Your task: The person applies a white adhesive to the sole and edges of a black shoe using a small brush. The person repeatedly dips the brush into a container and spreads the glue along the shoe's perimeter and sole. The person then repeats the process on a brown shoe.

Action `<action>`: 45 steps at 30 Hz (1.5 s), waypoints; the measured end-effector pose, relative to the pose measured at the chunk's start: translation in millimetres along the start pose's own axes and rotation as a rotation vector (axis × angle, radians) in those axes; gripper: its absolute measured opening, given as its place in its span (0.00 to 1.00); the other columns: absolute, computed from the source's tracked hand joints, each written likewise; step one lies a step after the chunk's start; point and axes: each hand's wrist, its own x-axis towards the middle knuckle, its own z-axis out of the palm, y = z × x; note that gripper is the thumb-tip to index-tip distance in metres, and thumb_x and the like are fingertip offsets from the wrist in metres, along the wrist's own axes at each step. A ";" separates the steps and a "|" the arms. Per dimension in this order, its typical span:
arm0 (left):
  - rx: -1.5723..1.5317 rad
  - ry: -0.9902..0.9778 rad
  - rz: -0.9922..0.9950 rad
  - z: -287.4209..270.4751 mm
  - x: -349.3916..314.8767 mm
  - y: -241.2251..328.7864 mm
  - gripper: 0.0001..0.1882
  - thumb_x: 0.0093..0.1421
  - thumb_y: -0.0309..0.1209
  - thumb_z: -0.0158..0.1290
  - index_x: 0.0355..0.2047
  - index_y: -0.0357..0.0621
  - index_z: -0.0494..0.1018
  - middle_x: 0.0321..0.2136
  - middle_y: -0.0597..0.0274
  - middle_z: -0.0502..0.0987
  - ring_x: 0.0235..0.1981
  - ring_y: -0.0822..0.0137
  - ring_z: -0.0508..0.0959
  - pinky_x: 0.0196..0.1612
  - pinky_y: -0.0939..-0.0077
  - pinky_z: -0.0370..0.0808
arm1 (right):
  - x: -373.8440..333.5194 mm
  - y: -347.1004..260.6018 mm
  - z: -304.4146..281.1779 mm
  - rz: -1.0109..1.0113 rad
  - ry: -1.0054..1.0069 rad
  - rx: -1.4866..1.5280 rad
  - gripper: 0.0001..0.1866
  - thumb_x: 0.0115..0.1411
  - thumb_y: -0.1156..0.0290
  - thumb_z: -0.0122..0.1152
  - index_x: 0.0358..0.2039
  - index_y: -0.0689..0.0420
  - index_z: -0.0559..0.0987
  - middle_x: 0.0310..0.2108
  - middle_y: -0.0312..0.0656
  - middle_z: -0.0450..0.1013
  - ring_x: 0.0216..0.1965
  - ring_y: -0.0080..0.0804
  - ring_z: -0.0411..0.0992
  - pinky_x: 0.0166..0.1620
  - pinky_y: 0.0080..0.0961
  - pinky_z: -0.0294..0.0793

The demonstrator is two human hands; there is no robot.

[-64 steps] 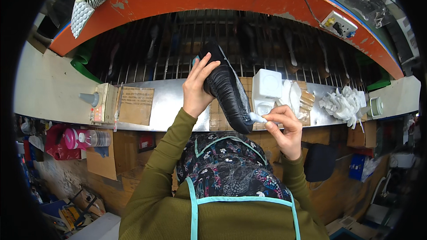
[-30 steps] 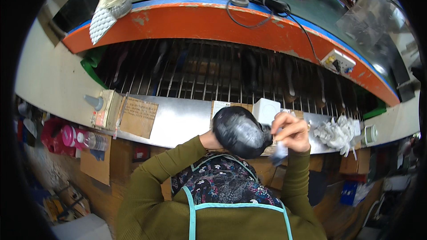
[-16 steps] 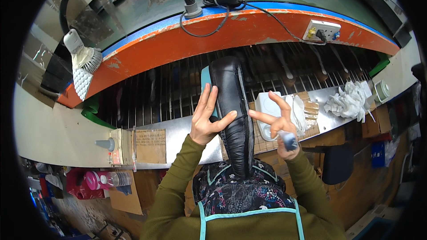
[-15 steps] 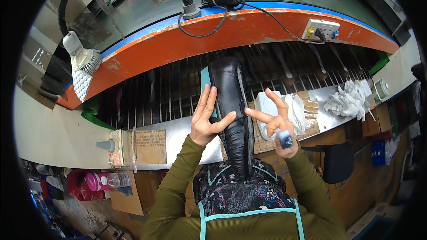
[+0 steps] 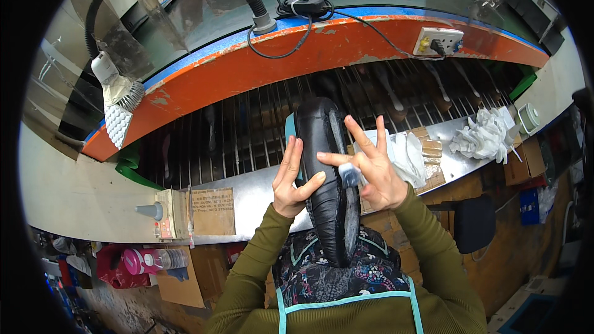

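At picture centre, the left hand [image 5: 296,180] grips a black shoe [image 5: 327,179]; the right hand [image 5: 370,170], at its three o'clock, pinches a small applicator [image 5: 350,175]. A loose grip might let the shoe slip.

Curved steel workbench [image 5: 247,195] with a barred rack [image 5: 247,130] behind. On it: crumpled white rags [image 5: 482,139] at 3 o'clock, cardboard sheet [image 5: 211,211] at 9 o'clock, white tape roll [image 5: 529,117] far right.

Orange-edged conveyor [image 5: 346,43], steel bench [image 5: 93,198], perhaps glass guard above.
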 end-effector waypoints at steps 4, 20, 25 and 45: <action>-0.044 0.021 -0.026 -1.1 -1.8 4.1 0.23 0.51 0.26 0.62 0.46 0.62 0.73 0.61 0.37 0.62 0.60 0.34 0.64 0.59 0.51 0.69 | 10.1 11.6 -7.2 0.045 0.044 -0.108 0.36 0.66 0.38 0.20 0.34 0.55 0.72 0.56 0.38 0.72 0.72 0.49 0.39 0.65 0.59 0.14; -0.287 0.224 -0.351 7.7 -45.1 6.7 0.32 0.52 0.26 0.64 0.57 0.48 0.64 0.61 0.45 0.58 0.61 0.51 0.65 0.61 0.63 0.68 | -150.3 38.7 7.1 0.778 0.183 0.771 0.22 0.70 0.53 0.41 0.42 0.59 0.75 0.43 0.44 0.75 0.43 0.35 0.73 0.49 0.32 0.69; -0.613 0.244 -0.725 -4.9 -101.2 -10.2 0.24 0.51 0.29 0.66 0.48 0.46 0.73 0.43 0.60 0.77 0.42 0.67 0.77 0.45 0.70 0.77 | -205.5 39.9 28.9 0.838 0.210 0.084 0.17 0.70 0.60 0.46 0.34 0.61 0.73 0.23 0.32 0.70 0.24 0.21 0.66 0.27 0.23 0.64; -2.118 0.403 -1.126 -0.1 -79.5 66.3 0.24 0.68 0.35 0.44 0.61 0.41 0.55 0.36 0.62 0.69 0.23 0.74 0.71 0.55 0.69 0.66 | -59.0 -56.8 64.7 0.234 0.066 0.484 0.27 0.68 0.43 0.32 0.29 0.54 0.65 0.62 0.53 0.63 0.71 0.57 0.35 0.63 0.62 0.17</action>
